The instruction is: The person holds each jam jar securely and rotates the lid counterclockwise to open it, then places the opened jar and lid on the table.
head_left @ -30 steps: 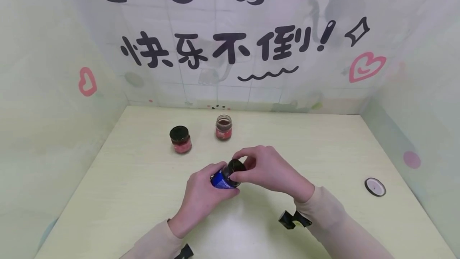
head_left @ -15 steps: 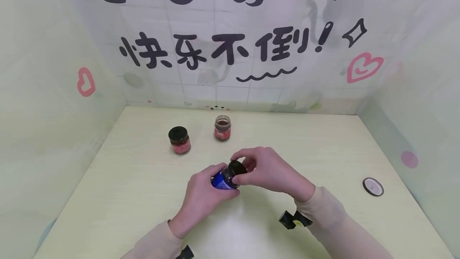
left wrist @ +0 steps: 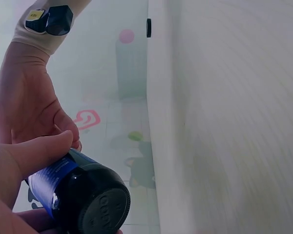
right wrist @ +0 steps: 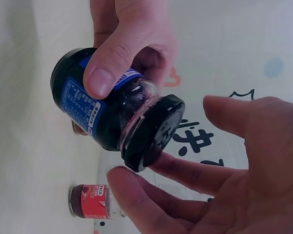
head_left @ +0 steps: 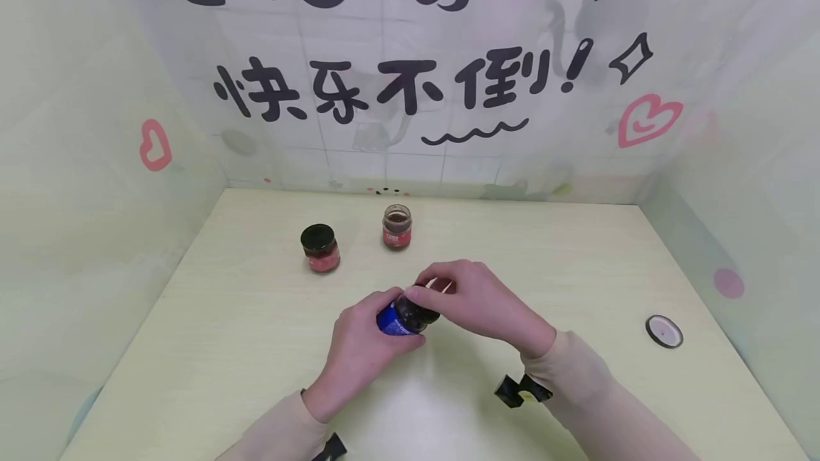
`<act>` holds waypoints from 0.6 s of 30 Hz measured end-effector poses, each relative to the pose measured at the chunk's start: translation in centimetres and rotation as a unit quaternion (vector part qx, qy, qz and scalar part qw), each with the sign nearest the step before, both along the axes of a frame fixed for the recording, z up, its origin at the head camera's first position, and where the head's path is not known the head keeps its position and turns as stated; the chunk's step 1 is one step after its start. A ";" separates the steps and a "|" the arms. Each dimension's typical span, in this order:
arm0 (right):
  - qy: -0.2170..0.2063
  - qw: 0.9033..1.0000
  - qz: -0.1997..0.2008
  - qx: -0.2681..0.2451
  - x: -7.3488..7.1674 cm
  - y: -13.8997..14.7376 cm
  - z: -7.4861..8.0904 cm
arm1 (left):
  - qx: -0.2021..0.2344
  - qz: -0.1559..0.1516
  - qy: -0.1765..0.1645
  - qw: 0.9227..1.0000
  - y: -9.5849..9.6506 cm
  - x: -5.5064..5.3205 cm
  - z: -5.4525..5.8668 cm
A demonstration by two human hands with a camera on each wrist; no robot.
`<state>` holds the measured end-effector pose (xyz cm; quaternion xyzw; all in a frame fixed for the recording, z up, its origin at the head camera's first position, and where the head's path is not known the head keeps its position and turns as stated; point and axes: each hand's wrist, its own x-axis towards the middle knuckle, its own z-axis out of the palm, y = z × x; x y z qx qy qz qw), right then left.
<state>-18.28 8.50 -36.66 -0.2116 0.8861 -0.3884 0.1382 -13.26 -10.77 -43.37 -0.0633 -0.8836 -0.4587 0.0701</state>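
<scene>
My left hand [head_left: 361,340] grips a dark glass jar [head_left: 391,321] with a blue label, held tilted over the table. Its thumb lies along the label in the right wrist view, and the embossed base [left wrist: 105,209] faces the left wrist camera. A black lid [right wrist: 156,131] sits on the jar's mouth. Beside this lid is my right hand [head_left: 477,297], fingers loosely bent. In the right wrist view its fingertips [right wrist: 122,178] are right at the lid's lower edge, while the thumb stands apart from it.
Towards the back of the pale table [head_left: 211,319] stand a red-labelled jar with a black lid [head_left: 320,250] and a lidless red-labelled jar [head_left: 397,230] with dark contents. A loose lid [head_left: 665,331] lies white side up at the right. Printed wall sheets [head_left: 544,169] border the table.
My right thumb has shifted from the lid's near side up towards the jar's neck, and the hand has turned a little. The left hand and jar stay almost still.
</scene>
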 end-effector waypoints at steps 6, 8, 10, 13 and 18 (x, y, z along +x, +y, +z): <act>-0.016 1.000 -0.023 -0.009 0.1 -0.3 -0.1 | -0.008 0.006 0.008 1.000 0.3 0.0 -0.1; -0.017 0.999 -0.025 -0.008 0.1 -0.3 -0.1 | -0.014 0.007 0.008 1.000 0.4 0.0 -0.1; -0.015 1.000 -0.024 -0.004 0.0 -0.4 -0.2 | -0.018 0.006 0.008 1.000 0.5 -0.1 -0.2; -0.013 1.000 -0.022 0.000 -0.2 -0.3 -0.3 | -0.025 0.004 0.011 1.000 0.6 -0.2 -0.3; -0.022 0.999 -0.027 0.004 -0.6 -0.1 -0.5 | -0.036 0.006 0.018 0.999 0.8 -0.6 -0.6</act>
